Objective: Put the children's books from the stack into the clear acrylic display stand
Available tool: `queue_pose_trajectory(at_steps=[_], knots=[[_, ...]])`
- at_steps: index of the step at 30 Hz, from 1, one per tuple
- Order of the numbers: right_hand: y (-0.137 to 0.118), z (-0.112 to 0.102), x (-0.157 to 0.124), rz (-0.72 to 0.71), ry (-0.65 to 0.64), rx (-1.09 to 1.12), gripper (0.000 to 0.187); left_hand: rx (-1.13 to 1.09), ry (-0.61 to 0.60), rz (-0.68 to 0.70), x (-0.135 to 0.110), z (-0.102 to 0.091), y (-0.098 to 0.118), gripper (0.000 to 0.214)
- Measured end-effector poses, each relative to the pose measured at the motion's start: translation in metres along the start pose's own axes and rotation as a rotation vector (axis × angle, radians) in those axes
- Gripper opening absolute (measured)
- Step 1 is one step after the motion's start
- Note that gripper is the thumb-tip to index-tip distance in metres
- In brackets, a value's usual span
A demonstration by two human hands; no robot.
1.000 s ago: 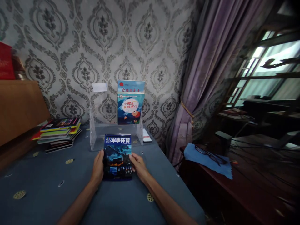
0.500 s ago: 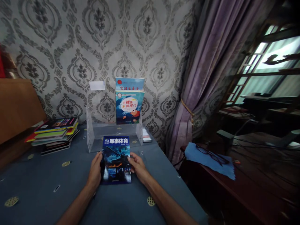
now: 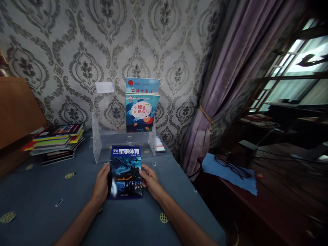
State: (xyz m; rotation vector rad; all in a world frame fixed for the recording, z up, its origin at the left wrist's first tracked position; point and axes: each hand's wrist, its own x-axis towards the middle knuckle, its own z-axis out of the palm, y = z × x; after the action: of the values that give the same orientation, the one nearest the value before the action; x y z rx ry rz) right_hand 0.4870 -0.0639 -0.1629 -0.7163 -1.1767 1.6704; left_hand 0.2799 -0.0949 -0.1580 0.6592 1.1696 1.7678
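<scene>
A dark blue book (image 3: pixel 125 174) with a tank on its cover faces me, held upright between both hands. My left hand (image 3: pixel 102 182) grips its left edge, and my right hand (image 3: pixel 151 179) grips the right edge with the thumb on the cover. Just behind the book stands a clear acrylic book rack (image 3: pixel 96 143) on the table. In the rack's upper right part, a teal picture book (image 3: pixel 142 114) leans in front of a light blue book (image 3: pixel 142 83), which hides the latter's lower part.
A stack of books (image 3: pixel 58 141) lies on the blue tablecloth (image 3: pixel 79 188) at left. A white label (image 3: pixel 104 87) shows above the rack's left side. To the right, glasses (image 3: pixel 232 167) rest on a blue cloth (image 3: pixel 215 167) on a dark red surface beside a purple curtain (image 3: pixel 212 89).
The view has shifted slightly, so the rack and stack sit a little higher and further left. Both hands keep their hold on the book, which stays in front of the rack.
</scene>
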Motion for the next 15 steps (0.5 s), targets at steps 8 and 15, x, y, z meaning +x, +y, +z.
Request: queue_pose_trajectory(at_steps=[8, 15], knots=[[0.003, -0.002, 0.001, 0.006, 0.014, -0.017, 0.051, 0.030, -0.003, 0.012, 0.003, 0.000, -0.004, 0.054], [-0.010, -0.009, 0.015, -0.087, 0.018, -0.169, 0.044, 0.038, 0.026, 0.031, 0.013, 0.015, -0.005, 0.048]])
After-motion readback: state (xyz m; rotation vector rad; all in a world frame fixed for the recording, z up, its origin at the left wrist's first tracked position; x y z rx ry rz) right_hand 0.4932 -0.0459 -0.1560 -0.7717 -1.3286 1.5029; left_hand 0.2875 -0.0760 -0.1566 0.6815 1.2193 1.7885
